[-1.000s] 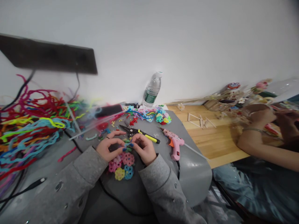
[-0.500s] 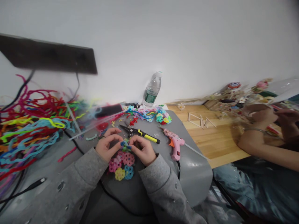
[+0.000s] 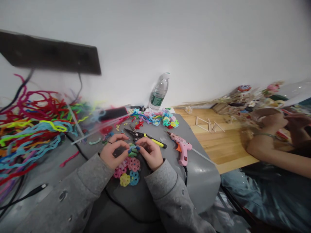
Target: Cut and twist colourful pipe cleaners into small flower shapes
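My left hand point(image 3: 113, 152) and my right hand point(image 3: 151, 153) meet over the grey surface, thumb and finger of each pinching a small light-blue piece of pipe cleaner point(image 3: 133, 148). Its exact shape is too small and blurred to make out. Just below the fingertips lie fuzzy pipe-cleaner flowers: a pink one point(image 3: 134, 164), a yellow one point(image 3: 124, 180) and a blue one point(image 3: 134, 178). A green flower point(image 3: 132, 154) is partly hidden under my fingers. Behind my hands rest black-and-yellow pliers point(image 3: 145, 137). To the right lies a pink glue gun point(image 3: 181, 149) with a glue stick in its back.
Loose pipe cleaners point(image 3: 31, 136) heap at the left, near cables point(image 3: 34, 191). More flowers point(image 3: 170, 121) and a water bottle point(image 3: 159, 92) stand by the wall. A wooden table point(image 3: 218, 145) with small sticks adjoins at right, where another person's arms point(image 3: 269, 147) work.
The blue piece has turned between my fingertips, which have drawn slightly further apart. The view has shifted a little; the flowers, pliers and glue gun lie as before.
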A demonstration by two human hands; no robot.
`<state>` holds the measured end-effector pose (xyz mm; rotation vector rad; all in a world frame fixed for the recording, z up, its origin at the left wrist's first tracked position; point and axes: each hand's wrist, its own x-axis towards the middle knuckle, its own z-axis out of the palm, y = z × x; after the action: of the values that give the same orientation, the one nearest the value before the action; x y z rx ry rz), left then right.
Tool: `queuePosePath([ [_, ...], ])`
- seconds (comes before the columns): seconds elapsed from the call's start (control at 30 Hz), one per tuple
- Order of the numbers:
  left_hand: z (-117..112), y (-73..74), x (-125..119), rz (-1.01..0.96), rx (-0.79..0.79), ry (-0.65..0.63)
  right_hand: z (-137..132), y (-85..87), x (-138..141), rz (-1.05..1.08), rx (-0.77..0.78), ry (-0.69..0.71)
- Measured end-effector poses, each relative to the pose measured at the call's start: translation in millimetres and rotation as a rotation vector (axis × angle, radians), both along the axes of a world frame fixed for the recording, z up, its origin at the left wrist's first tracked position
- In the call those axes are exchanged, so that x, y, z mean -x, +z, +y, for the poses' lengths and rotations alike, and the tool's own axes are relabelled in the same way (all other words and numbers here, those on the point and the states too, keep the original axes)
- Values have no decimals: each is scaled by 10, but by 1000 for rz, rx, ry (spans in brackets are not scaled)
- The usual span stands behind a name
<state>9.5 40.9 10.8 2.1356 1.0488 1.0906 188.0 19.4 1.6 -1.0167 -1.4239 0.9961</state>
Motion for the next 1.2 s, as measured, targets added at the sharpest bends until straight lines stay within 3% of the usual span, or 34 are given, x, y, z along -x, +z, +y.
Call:
queuePosePath([
  [0.2,-29,18,-31,-14,-77,-24,10,-34,-17,54,-5,5],
  [0.47,22,-26,20,-62,2,-42,-1,-6,-12,-6,-65,59],
  [0.83,-52,57,-41,28,107,-168,-1,-10,-14,36,-57,39],
  [1.2,-40,28,-36,-28,109,-145,3,-18,-17,50,-27,64],
])
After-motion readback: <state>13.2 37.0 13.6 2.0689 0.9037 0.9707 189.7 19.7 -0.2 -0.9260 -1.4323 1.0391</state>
